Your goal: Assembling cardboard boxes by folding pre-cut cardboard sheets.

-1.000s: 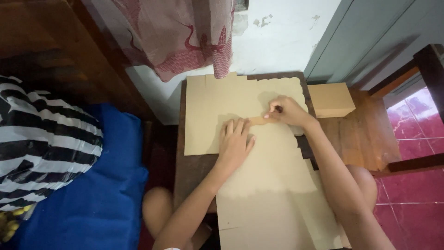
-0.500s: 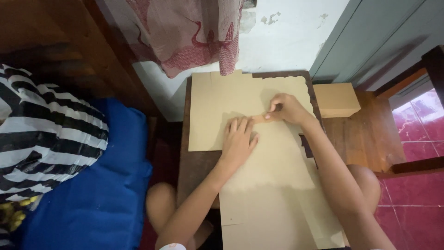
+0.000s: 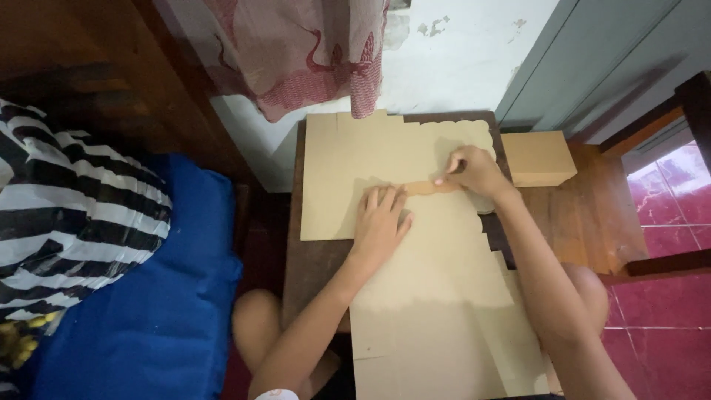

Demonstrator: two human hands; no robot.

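A strip of brown tape (image 3: 432, 187) is laid left to right at mid-frame, where two cardboard sheets (image 3: 437, 281) meet. The right hand (image 3: 474, 172) is curled at its right end, pinching it. The left hand (image 3: 381, 222) is pressed flat, fingers spread, just below its left end.

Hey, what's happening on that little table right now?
A person is working on flat cardboard sheets laid over a small wooden table. The left hand presses flat on the cardboard, while the right hand pinches one end of a brown strip, probably tape, lying across the seam between two sheets. A closed cardboard box sits to the right, blue bedding to the left.
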